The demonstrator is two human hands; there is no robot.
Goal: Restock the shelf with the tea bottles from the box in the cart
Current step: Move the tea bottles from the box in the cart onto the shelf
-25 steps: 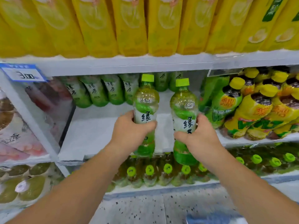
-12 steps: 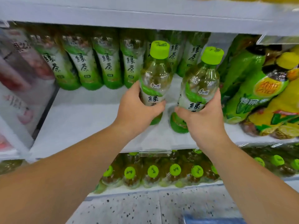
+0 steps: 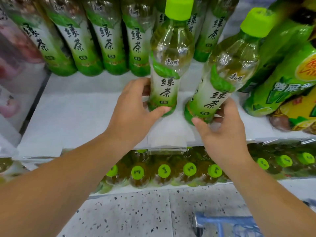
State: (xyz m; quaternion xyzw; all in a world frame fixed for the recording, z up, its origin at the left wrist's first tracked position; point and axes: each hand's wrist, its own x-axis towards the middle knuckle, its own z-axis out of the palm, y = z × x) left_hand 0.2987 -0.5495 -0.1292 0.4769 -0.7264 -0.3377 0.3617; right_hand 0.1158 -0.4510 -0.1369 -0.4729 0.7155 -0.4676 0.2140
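Two tea bottles at the shelf, one per hand. Left hand (image 3: 135,106) is clamped round the foot of the left tea bottle (image 3: 168,65), thumb across the front of its green base and fingers curled behind. That bottle stands upright on the white shelf (image 3: 77,113), lime cap up, just in front of the back row. Right hand (image 3: 220,129) grips the lower part of the right tea bottle (image 3: 220,79), thumb at the front of the base and fingers wrapped round the far side. This bottle is tilted, cap leaning to the right. Its base sits low over the shelf, but contact cannot be told. The two bottles are near each other at the base, apart, with a strip of bare shelf between them. Behind them, a back row of tea bottles (image 3: 77,40) with the same label stands side by side along the rear of the shelf. Left of that row are pink-labelled bottles (image 3: 15,65), blurred. Right of the tilted bottle and just beside it are green-and-yellow bottles (image 3: 282,82), crowded together. On the level below, lime-capped bottles (image 3: 164,171) stand in a row, seen from above. Speckled floor (image 3: 128,214) lies underneath, with a blue edge of the cart (image 3: 227,223) at bottom right, mostly cut off
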